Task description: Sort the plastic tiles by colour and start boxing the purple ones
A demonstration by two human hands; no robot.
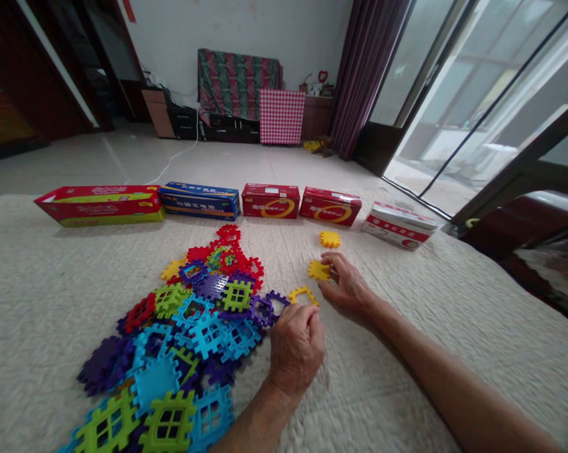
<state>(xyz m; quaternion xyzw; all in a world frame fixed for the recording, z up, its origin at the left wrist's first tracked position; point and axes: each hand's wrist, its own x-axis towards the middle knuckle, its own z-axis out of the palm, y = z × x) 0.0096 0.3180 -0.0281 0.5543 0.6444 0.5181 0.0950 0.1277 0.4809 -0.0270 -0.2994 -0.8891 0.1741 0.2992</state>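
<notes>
My right hand [349, 286] has its thumb and fingers at the right edge of a yellow notched building tile [318, 270], closed on it just over the cloth. A second yellow tile [330, 239] lies a little farther off. My left hand [297, 340] is curled into a fist; what its fingers hold, if anything, is hidden. Just beyond its knuckles shows a yellow open-frame tile [305, 292], partly covered by the hand. To the left spreads a heap of interlocking plastic tiles, among them a purple tile [213, 286], a green window tile [237, 296] and a light-blue tile [156, 380].
Along the far side of the pale textured cloth [407, 314] stand a red-and-green box [104, 206], a blue box [200, 201], two red boxes [270, 202] and a white-and-red box [400, 225]. Beyond are a tiled floor, a cloth-draped cabinet [239, 85] and a glass door.
</notes>
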